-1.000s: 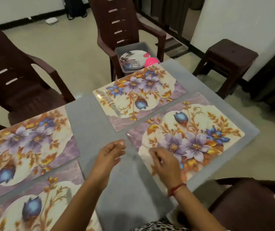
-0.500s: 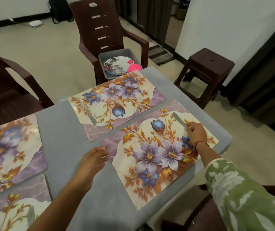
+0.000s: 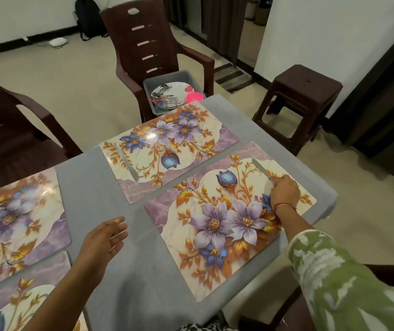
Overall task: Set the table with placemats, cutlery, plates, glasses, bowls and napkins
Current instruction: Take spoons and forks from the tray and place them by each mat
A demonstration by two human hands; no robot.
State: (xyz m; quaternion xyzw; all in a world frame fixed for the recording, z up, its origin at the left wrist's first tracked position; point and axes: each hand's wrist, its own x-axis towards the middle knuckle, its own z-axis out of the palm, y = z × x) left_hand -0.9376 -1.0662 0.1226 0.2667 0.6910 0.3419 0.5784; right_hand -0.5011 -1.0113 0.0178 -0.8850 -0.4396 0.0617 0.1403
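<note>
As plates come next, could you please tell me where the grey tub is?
The grey tub sits on the brown chair just beyond the table, top centre of the head view.

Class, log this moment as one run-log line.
phase: cutlery | right hand: holds knife on near-right placemat | left hand: open over table | plates: in tub

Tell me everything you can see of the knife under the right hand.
The knife is a slim table knife, silvery and metal-looking, with a rounded tip. It lies flat near the right end of the floral placemat, tip pointing away from the person. Only the blade shows; the right hand covers the handle, fingers curled on it. Nothing else touches it.
</note>
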